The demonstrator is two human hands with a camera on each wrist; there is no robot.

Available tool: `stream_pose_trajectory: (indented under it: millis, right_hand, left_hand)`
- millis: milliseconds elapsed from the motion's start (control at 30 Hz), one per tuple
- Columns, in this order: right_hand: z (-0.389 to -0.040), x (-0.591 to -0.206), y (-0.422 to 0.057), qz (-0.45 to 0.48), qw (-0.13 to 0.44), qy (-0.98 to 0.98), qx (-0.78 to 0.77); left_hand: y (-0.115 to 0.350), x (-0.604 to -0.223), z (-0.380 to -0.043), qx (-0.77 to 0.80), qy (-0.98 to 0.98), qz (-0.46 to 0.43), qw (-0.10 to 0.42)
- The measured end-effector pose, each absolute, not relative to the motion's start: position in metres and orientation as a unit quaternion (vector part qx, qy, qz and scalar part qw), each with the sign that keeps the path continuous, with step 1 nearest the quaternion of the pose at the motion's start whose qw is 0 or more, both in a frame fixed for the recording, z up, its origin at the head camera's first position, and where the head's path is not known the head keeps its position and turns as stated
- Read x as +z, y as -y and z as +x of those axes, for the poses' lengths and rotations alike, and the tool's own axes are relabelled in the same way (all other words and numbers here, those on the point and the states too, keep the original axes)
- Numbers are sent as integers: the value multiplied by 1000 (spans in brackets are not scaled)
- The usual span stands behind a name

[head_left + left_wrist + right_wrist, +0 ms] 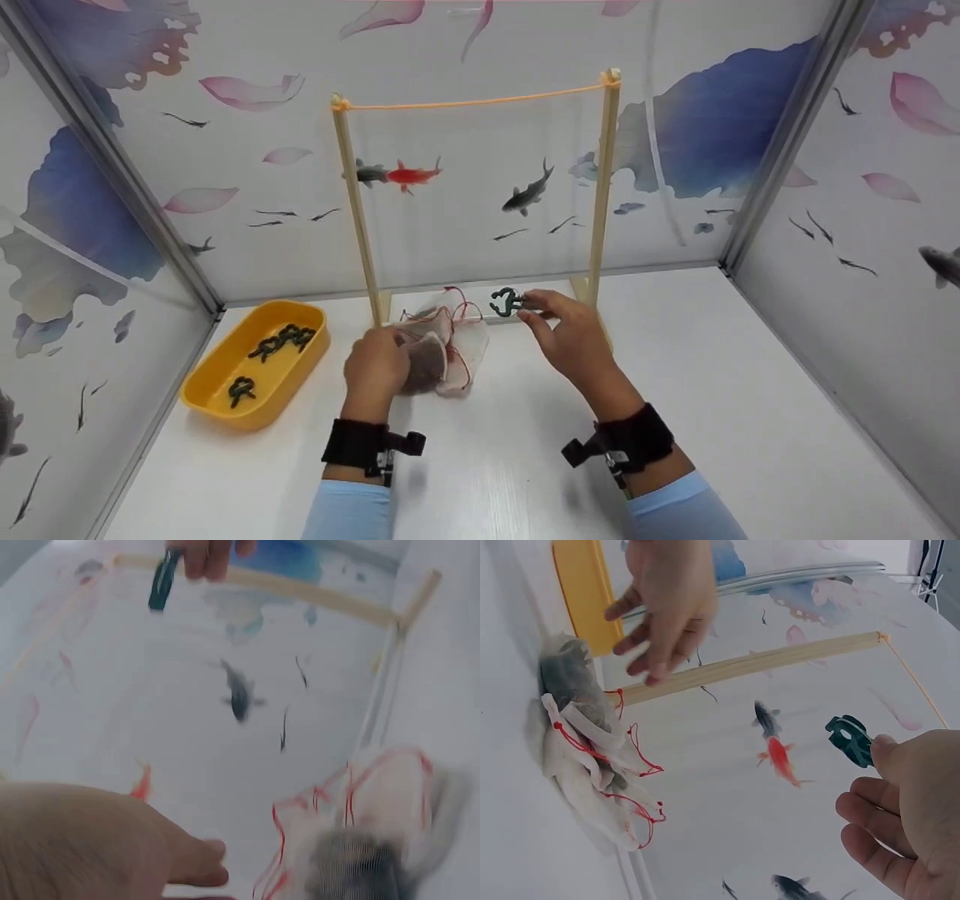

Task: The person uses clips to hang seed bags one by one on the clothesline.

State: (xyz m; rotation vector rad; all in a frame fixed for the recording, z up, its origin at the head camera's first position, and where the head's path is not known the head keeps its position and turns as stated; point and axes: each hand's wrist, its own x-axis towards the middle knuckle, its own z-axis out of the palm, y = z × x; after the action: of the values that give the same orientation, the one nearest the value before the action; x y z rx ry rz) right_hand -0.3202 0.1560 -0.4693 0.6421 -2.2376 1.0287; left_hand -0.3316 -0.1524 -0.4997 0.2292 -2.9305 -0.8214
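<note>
My right hand (574, 337) pinches a dark green plastic clip (504, 303) between thumb and fingertips, above the table beside the right wooden post. In the right wrist view the clip (849, 741) sticks out past the thumb, the other fingers loosely bent. A pile of whitish drawstring pouches (469, 349) with red cords and dark contents lies on the table between the posts. Over its left side is my left hand (377, 365); in the right wrist view this hand (671, 607) has loose, spread fingers and holds nothing.
Two wooden posts (601, 187) carry an orange string (472, 103) across the back. A yellow tray (259, 424) at the left holds several more green clips (281, 341). Printed panels with fish and petals (480, 210) wall in the white table (495, 465).
</note>
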Motion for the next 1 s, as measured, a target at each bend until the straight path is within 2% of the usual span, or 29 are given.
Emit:
stream_pose_trajectory:
  millis: [200,467,833,1000]
  right_hand:
    - [-323,-470,-160,208,277,858,380]
    - [-328,-475,-161,200,268,857,393]
    - [-328,-473,-163,191,265,860,392]
    - [-327,-471,-164,187,263,861,393]
  left_hand:
    - [190,-523,-338,-238,961,138,-31]
    - [192,-520,-331,-315,938,127,-73]
    - [199,-504,-327,-400,908,79,-94]
    - [199,-493,-324,-413,908,41,-55]
